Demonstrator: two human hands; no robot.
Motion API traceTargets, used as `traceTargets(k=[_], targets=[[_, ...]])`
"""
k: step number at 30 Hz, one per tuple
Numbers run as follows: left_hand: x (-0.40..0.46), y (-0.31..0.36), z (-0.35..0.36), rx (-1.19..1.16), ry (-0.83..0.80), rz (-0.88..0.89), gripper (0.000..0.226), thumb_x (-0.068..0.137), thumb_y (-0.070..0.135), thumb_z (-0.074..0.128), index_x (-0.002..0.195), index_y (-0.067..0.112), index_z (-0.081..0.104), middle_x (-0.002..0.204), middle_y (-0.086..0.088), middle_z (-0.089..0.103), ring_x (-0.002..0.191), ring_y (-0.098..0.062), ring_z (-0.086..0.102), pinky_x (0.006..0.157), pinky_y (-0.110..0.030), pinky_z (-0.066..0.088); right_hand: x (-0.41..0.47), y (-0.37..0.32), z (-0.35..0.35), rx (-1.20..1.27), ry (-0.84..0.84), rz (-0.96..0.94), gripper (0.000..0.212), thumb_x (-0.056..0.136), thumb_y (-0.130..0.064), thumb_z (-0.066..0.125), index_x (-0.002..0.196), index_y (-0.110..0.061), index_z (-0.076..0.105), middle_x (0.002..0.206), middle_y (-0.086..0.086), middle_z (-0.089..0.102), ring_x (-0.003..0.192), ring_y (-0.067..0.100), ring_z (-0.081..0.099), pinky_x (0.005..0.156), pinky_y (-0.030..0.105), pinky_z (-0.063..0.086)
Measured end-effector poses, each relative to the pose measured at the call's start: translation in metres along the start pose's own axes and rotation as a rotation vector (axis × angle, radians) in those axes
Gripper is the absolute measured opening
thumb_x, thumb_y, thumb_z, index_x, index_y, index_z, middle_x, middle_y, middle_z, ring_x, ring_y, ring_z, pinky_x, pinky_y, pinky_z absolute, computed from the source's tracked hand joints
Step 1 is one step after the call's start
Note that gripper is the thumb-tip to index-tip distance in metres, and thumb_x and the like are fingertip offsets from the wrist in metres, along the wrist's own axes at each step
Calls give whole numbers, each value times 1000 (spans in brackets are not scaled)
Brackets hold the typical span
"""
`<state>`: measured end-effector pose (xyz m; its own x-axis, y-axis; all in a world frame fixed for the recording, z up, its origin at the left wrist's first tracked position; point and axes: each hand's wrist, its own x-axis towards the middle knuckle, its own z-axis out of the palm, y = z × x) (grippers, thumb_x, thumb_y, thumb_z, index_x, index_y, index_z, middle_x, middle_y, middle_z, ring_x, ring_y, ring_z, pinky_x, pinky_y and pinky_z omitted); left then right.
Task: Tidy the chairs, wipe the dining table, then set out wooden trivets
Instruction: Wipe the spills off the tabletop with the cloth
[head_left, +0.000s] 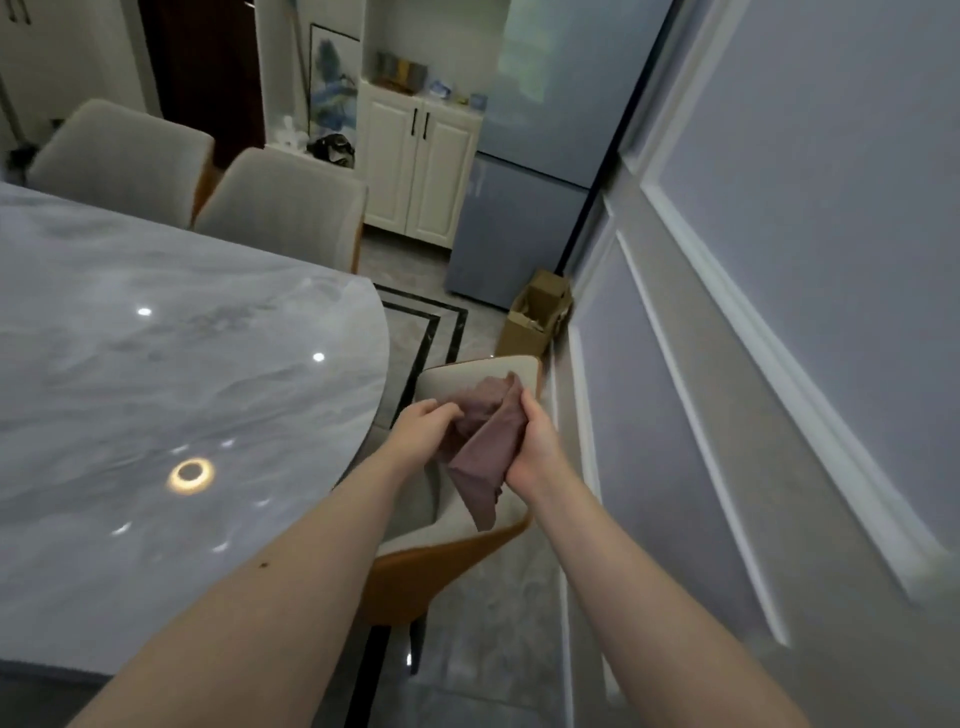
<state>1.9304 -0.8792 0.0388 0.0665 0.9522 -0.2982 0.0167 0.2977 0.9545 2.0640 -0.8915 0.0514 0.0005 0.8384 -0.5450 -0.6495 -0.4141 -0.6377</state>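
A brown-mauve cloth (488, 441) is held between both hands above a chair at the table's end. My left hand (423, 428) grips its left side with curled fingers. My right hand (535, 447) grips its right edge, and a corner of the cloth hangs down below. The grey marble dining table (156, 364) fills the left of the view, glossy with light reflections. The chair (467, 525) under my hands has a beige seat and an orange shell. Two more beige chairs (283, 202) (122, 153) stand at the table's far side. No trivets are in view.
A panelled grey wall (779, 312) runs close along the right. A cardboard box (535, 317) sits on the floor by the wall, next to a grey-blue fridge (524, 171). A cream cabinet (421, 161) stands behind. A narrow strip of tiled floor lies between table and wall.
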Motion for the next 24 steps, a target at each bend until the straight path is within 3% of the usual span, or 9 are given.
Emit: traceTargets(k=[5,8,10,12,14,17,20,24], targets=[[20,16,45,31,7,30,18,90,16,54,75,13,64,71,-2,63,70,-14,59,58,-23,43,1,-35,-31,59,-69,-16,52,95,-49,47,122,-6,58,112,19,69,106,33,66,96,44,48],[36,28,61,78,-38,64,17,93,17,51,79,13,60,81,-8,64,83,-23,60,75,-31,47,12,-55,-37,39,-58,-39,53,99,-45,42,129,-3,53,119,20,66,113,33,62,100,43,46],[47,38,69,92,-52,73,11,94,18,51,89,14,59,87,-6,64,88,-21,61,79,-30,49,18,-67,-37,-4,-17,-65,47,100,-41,43,123,-3,57,113,19,69,105,29,66,86,39,54],[61,48,75,102,-70,110,9,93,17,52,86,15,57,81,-1,63,80,-14,60,65,-21,48,27,-79,-37,-90,68,-116,37,99,-38,47,115,-7,61,106,14,70,97,24,66,71,34,54],[72,57,80,151,-80,154,15,92,17,53,78,19,53,75,2,59,71,-8,56,52,-18,39,33,-89,-38,-220,136,-141,27,99,-36,49,107,-14,62,100,7,66,92,20,62,65,32,52],[87,66,85,236,-100,188,8,93,20,54,85,17,56,78,1,59,75,-11,56,55,-21,38,41,-98,-40,-335,163,-130,23,100,-33,48,111,-16,59,97,4,64,90,18,60,65,31,51],[106,79,94,297,-111,237,8,93,22,57,97,15,59,84,1,60,83,-14,56,68,-26,42,49,-113,-42,-344,151,-115,24,97,-27,54,117,-14,57,97,5,64,92,19,61,68,32,53],[135,91,108,354,-122,310,12,92,22,59,82,23,53,80,4,57,75,-8,53,56,-22,38,73,-138,-46,-404,154,-114,26,94,-20,60,117,-8,59,96,7,66,90,20,63,69,29,54]])
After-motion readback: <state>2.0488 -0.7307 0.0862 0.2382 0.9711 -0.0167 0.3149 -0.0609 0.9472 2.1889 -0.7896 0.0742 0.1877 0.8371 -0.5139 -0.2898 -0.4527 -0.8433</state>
